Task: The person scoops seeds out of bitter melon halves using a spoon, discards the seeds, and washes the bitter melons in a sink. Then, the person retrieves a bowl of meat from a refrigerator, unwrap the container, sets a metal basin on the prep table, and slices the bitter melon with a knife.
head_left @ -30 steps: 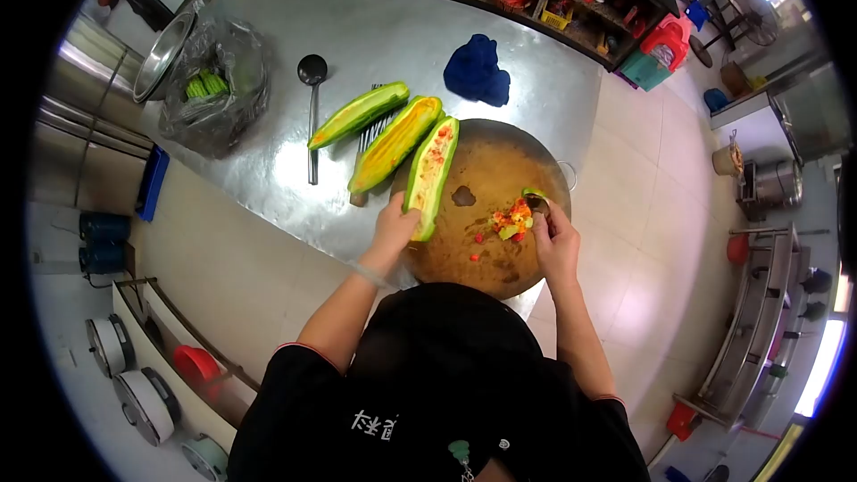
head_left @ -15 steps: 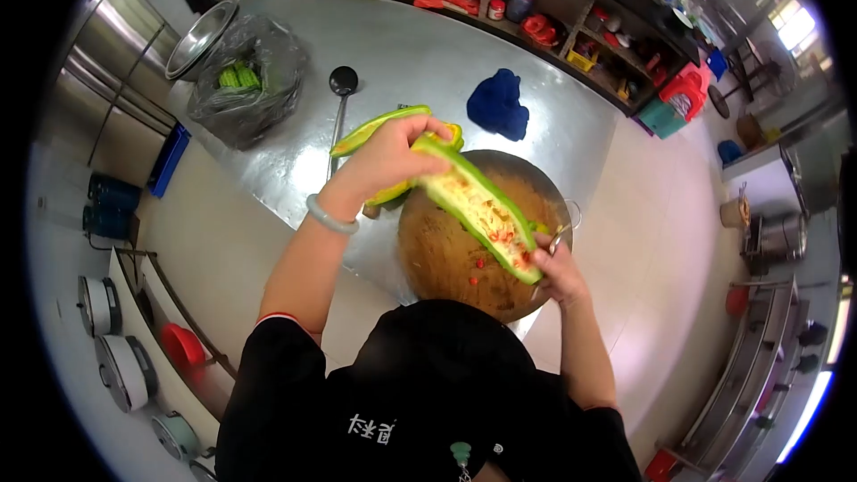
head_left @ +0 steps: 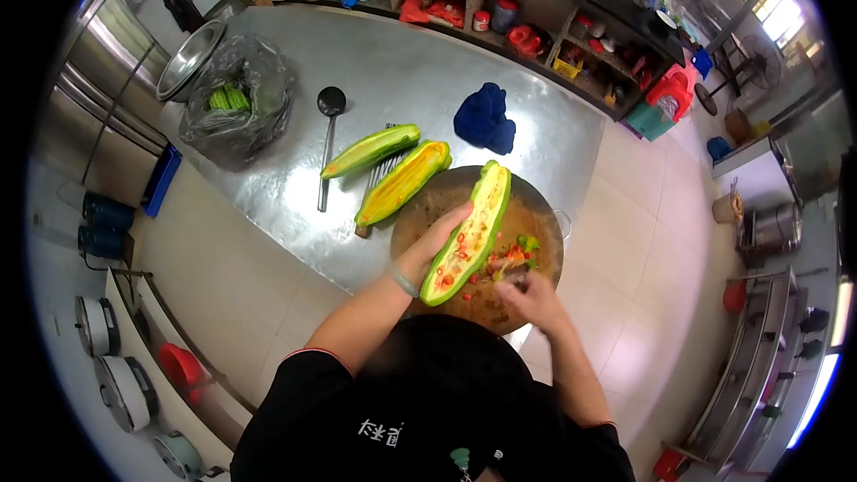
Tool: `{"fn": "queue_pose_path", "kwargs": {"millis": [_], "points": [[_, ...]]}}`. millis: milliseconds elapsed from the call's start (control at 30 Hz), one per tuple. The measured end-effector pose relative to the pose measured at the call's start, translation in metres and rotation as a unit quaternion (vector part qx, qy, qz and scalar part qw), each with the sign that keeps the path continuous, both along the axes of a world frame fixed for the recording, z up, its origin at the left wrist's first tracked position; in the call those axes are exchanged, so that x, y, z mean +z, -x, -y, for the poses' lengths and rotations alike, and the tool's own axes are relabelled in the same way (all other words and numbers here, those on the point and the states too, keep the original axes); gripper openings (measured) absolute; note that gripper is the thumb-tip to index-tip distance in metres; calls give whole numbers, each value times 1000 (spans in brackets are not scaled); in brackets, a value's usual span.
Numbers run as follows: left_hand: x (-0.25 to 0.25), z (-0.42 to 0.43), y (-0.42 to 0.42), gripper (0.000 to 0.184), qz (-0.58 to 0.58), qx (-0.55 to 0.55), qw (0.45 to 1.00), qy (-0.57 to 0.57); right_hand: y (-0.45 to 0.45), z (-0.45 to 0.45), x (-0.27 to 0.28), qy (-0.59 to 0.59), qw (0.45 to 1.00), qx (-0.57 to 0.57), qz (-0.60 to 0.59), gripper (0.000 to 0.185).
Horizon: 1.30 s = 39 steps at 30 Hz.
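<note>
My left hand (head_left: 435,239) is wrapped round a long green gourd half (head_left: 473,232), its pale cut face with red seeds turned up. It tilts over a round wooden board (head_left: 428,205). Close to its right side is my right hand (head_left: 528,296), fingers closed and blurred by motion; what they hold is too small to name. Red and green scraps (head_left: 518,254) lie on the board beside that hand. Left of the board rest a yellow-fleshed gourd half (head_left: 402,183) and a green gourd piece (head_left: 370,150), with a striped utensil partly hidden between them.
On the metal table (head_left: 375,54) are a black ladle (head_left: 331,102), a dark blue cloth (head_left: 485,119), a grey plastic bag (head_left: 241,129) with green vegetables and a metal basin (head_left: 190,58). Shelves (head_left: 536,18) stand beyond the far edge.
The gourd half has swung from lying across the board to a steeper slant. My left hand has moved down from its far end to its left side. My right hand has come off its near end.
</note>
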<state>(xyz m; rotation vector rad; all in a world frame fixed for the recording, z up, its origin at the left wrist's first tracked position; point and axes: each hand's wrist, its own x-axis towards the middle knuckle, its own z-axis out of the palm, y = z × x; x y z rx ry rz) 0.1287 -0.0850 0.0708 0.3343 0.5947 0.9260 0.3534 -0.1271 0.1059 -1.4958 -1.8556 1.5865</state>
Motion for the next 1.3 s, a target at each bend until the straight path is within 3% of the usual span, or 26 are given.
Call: {"fn": "queue_pose_path", "kwargs": {"millis": [100, 133, 167, 233, 267, 300, 367, 400, 467, 733, 933, 1133, 1233, 1300], "points": [[10, 14, 3, 53, -1, -22, 999, 26, -13, -23, 41, -179, 983, -45, 22, 29], [11, 17, 3, 51, 47, -41, 998, -5, -13, -31, 47, -225, 972, -61, 8, 26], [10, 19, -3, 51, 47, -46, 998, -5, -11, -38, 50, -226, 972, -66, 9, 26], [12, 22, -16, 51, -18, 18, 999, -25, -5, -48, 54, -378, 886, -29, 267, 19], [16, 25, -18, 52, -7, 15, 1000, -19, -5, -55, 42, -452, 839, -15, 303, 10], [20, 25, -19, 52, -7, 13, 1000, -19, -3, -61, 43, -452, 838, -17, 304, 10], [25, 29, -22, 53, 14, -24, 999, -38, 2, -70, 46, -537, 756, 25, 373, 11], [21, 29, -26, 55, 9, -12, 1000, -21, 5, -73, 47, -537, 756, 27, 373, 11], [15, 32, -31, 57, -15, -11, 999, -32, 10, -79, 49, -603, 701, 78, 373, 10], [8, 52, -43, 60, -164, -14, 986, -37, 14, -74, 11, -544, 713, 179, 404, 8], [4, 66, -43, 59, -137, 80, 987, 10, 33, -3, 20, -512, 747, 277, 320, 6], [22, 58, -37, 58, -111, 36, 992, -54, 29, 37, 43, -459, 797, 316, 235, 8], [10, 54, -42, 57, -143, 45, 986, -71, 27, 19, 41, -453, 789, 289, 297, 8], [15, 53, -42, 57, -130, 36, 989, -61, 20, -18, 22, -525, 766, 180, 322, 8]]}}
